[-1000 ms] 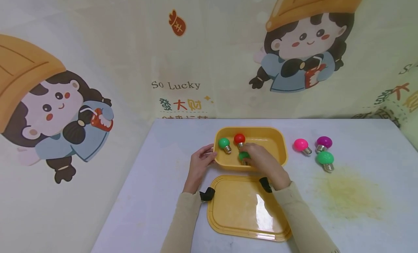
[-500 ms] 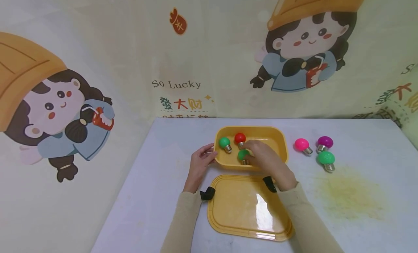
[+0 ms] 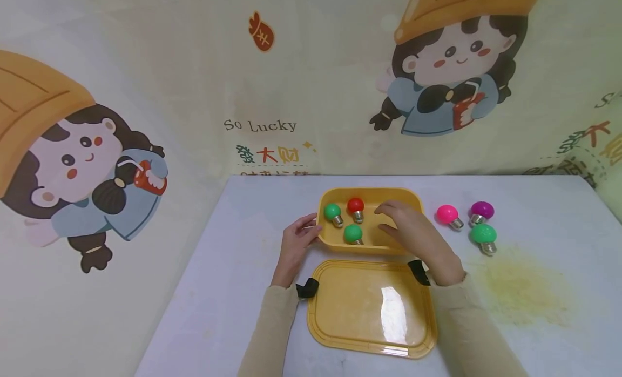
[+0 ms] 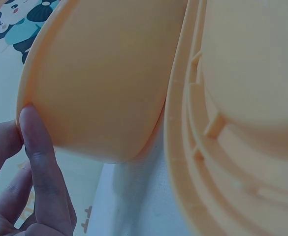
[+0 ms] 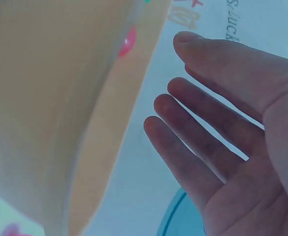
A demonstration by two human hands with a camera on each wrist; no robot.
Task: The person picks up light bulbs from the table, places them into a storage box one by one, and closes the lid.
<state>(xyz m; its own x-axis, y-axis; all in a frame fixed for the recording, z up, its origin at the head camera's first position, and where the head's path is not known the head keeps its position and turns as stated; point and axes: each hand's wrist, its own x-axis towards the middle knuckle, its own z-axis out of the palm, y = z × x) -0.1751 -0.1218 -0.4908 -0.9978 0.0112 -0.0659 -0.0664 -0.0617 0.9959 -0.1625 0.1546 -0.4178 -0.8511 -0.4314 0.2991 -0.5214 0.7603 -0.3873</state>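
Note:
My left hand (image 3: 297, 246) grips the left end of a yellow plastic box (image 3: 366, 250); in the left wrist view a fingertip presses the outer wall (image 4: 99, 88) near the rim. Inside lie a green light bulb (image 3: 332, 211) at the left, a red light bulb (image 3: 356, 206) beside it, and a second green light bulb (image 3: 353, 234) in front. Over the right part of the box hovers my right hand (image 3: 424, 239), fingers spread and holding nothing. The right wrist view confirms the bare palm (image 5: 232, 172).
A yellow lid (image 3: 355, 307) lies flat in front of the box, under the wrists. To the right of the box rest a pink bulb (image 3: 447, 214), a purple bulb (image 3: 482, 210) and a green bulb (image 3: 484, 234) on the white table (image 3: 214, 290). A printed cloth hangs behind.
My right hand has let go of the front green bulb, which now lies in the box slightly further left. That hand has drawn back to the right. The left hand stays put.

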